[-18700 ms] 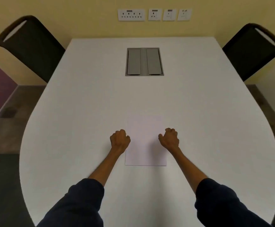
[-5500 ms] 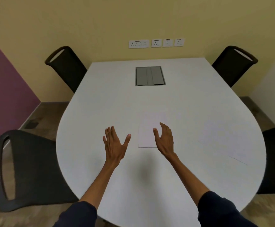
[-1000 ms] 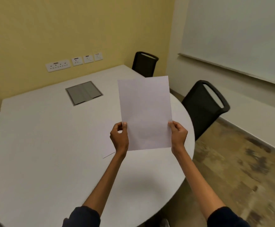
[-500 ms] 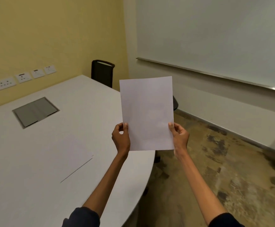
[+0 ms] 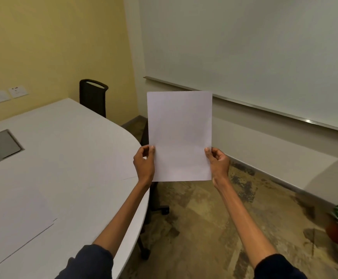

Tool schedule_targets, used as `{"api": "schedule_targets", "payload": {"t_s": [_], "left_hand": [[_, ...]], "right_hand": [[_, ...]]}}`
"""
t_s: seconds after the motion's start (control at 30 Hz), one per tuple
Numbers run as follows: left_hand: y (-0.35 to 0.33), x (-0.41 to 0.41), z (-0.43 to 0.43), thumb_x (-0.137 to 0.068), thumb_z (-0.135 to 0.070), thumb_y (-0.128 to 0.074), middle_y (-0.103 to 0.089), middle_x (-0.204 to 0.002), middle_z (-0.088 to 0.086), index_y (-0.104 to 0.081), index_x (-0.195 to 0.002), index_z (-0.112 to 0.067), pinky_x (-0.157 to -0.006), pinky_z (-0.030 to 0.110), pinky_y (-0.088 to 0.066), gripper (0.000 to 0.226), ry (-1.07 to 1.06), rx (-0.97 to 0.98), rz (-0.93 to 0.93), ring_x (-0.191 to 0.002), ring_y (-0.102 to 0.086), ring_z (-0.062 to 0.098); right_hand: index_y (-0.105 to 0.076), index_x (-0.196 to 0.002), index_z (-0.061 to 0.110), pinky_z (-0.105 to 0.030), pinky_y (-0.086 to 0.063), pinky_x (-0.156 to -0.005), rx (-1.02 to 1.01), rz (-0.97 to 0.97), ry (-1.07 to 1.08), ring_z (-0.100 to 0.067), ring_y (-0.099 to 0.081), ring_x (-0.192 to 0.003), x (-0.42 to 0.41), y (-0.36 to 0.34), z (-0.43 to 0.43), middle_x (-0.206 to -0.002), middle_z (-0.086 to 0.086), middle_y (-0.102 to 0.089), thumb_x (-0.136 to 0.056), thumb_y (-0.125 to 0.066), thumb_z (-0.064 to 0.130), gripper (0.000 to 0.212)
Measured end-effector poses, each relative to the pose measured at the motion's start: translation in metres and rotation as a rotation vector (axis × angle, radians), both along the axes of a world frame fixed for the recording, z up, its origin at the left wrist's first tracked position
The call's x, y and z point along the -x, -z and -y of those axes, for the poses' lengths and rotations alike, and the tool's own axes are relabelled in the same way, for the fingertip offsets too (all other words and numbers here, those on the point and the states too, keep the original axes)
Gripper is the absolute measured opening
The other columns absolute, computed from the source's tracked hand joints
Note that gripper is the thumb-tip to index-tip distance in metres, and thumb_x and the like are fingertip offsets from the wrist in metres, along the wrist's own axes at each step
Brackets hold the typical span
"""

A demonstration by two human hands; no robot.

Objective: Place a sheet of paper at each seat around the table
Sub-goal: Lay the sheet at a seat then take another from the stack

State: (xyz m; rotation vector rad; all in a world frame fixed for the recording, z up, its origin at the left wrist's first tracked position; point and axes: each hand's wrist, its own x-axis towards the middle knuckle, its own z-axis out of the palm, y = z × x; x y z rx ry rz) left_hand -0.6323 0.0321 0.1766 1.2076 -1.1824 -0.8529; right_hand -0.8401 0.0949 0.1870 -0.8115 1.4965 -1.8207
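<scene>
Nearest us, at the lower left, loose sheets [image 5: 17, 216] lie flat on the white counter [image 5: 67, 170]. Two offset edges show there, so we take it for more than one sheet.

Our arms reach forward past the counter's rounded rim. Our left hand [image 5: 144, 166] pinches the left edge of a sheet of paper [image 5: 179, 135] and our right hand [image 5: 218, 164] pinches the right edge, thumbs on the side facing us, both low on the page. The sheet stands upright in the air with its long axis vertical. It hangs over the floor just beyond the rim, touching nothing but our fingers.

The counter lies to the left of both hands, so the left hand is the nearer one to it. We judge that laying the sheet down means swinging it leftward and tipping its top edge away until it lies flat.

Just behind the sheet a near chair [image 5: 157, 206] is mostly hidden, with only its base and a sliver of dark back showing. A faint line on the counter beside the left wrist may be a sheet already laid there, but we cannot be sure.

Farther off, a far chair [image 5: 93, 95] stands at the counter's far edge against the yellow wall. No paper shows before it, so we judge it the likely next seat, ahead and to the left.
</scene>
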Motion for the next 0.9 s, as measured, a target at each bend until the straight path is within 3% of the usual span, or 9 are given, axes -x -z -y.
{"api": "schedule_targets", "payload": {"t_s": [0.1, 0.27, 0.53, 0.63, 0.73, 0.9], "left_hand": [[0.004, 0.023, 0.030, -0.097, -0.031, -0.057, -0.066, -0.104, -0.001, -0.065, -0.107, -0.010, -0.079, 0.014, -0.048, 0.025, -0.007, 0.004, -0.001, -0.090, -0.061, 0.009], [0.017, 0.062, 0.102, -0.097, -0.032, -0.056, -0.066, -0.101, -0.001, -0.064, -0.105, -0.009, -0.082, 0.021, -0.050, 0.025, -0.026, 0.007, 0.011, -0.089, -0.061, 0.010], [0.017, 0.128, 0.251, -0.099, -0.029, -0.054, -0.063, -0.090, -0.003, -0.061, -0.096, -0.013, -0.074, 0.023, -0.047, 0.017, -0.103, 0.010, -0.027, -0.080, -0.058, 0.009], [0.008, 0.143, 0.300, -0.099, -0.026, -0.054, -0.063, -0.092, 0.002, -0.062, -0.098, -0.007, -0.073, 0.022, -0.045, 0.021, -0.142, 0.017, -0.019, -0.079, -0.057, 0.009], [0.001, 0.150, 0.337, -0.099, -0.027, -0.054, -0.064, -0.092, 0.000, -0.062, -0.098, -0.008, -0.072, 0.019, -0.046, 0.021, -0.174, 0.018, -0.020, -0.081, -0.058, 0.009], [0.004, 0.148, 0.394, -0.099, -0.027, -0.054, -0.062, -0.088, -0.008, -0.061, -0.097, -0.011, -0.071, 0.016, -0.044, 0.018, -0.266, 0.009, -0.005, -0.080, -0.058, 0.004]], "right_hand": [[-0.070, -0.089, 0.014, -0.012, -0.051, -0.065, -0.004, 0.012, -0.004, -0.004, -0.060, -0.073, 0.023, 0.001, 0.032, -0.083, 0.004, -0.069, -0.090, -0.069, 0.018, 0.004], [-0.070, -0.096, 0.005, -0.031, -0.053, -0.080, -0.007, 0.009, -0.030, -0.014, -0.060, -0.082, 0.065, 0.009, 0.104, -0.089, -0.006, -0.069, -0.091, -0.068, 0.017, 0.013], [-0.068, -0.089, 0.001, -0.035, -0.048, -0.075, -0.038, -0.087, -0.113, -0.021, -0.054, -0.079, 0.133, 0.003, 0.266, -0.084, -0.012, -0.064, -0.091, -0.068, 0.017, 0.015], [-0.069, -0.097, -0.003, -0.044, -0.055, -0.087, -0.060, -0.107, -0.156, -0.023, -0.060, -0.084, 0.150, -0.003, 0.321, -0.096, -0.021, -0.070, -0.091, -0.067, 0.018, 0.022], [-0.068, -0.098, -0.005, -0.052, -0.053, -0.089, -0.083, -0.115, -0.174, -0.024, -0.059, -0.083, 0.159, -0.002, 0.369, -0.102, -0.029, -0.067, -0.092, -0.066, 0.018, 0.024], [-0.065, -0.095, -0.009, -0.047, -0.055, -0.081, -0.101, -0.064, -0.240, -0.023, -0.054, -0.079, 0.152, 0.008, 0.453, -0.095, -0.032, -0.065, -0.093, -0.065, 0.018, 0.027]]}}
